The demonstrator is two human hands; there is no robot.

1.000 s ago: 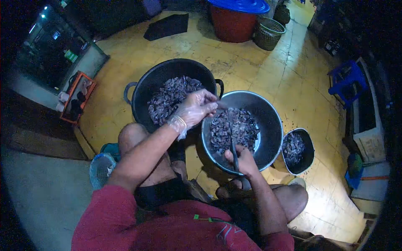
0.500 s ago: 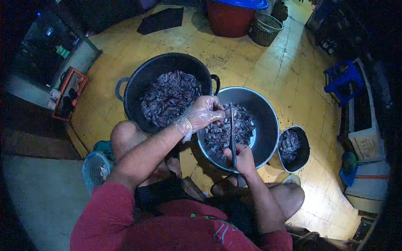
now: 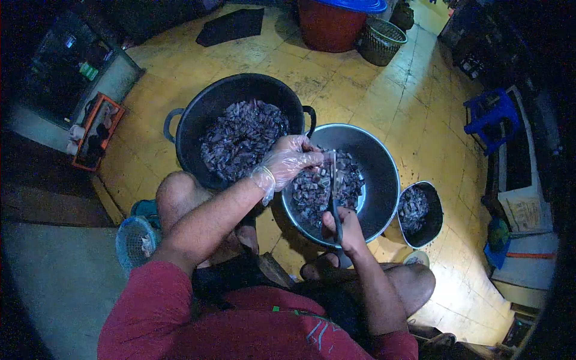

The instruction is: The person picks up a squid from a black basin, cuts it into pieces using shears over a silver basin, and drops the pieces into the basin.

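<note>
Knife point(image 3: 333, 180) stands clenched in the right hand point(image 3: 346, 230), blade upright over the steel bowl point(image 3: 384, 180); gloved left hand point(image 3: 287, 159) pinches a dark piece point(image 3: 324, 159) against it; best keep fingertips behind the edge.

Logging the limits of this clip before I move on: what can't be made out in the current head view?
- Piece pinched in the gloved left hand: fingers cover it.
- Knife handle: wrapped inside the right hand.
- What the dark pieces in the metal bowl and black pot are: too small, dim light.
- Red tub: cut off by the top edge.
</note>
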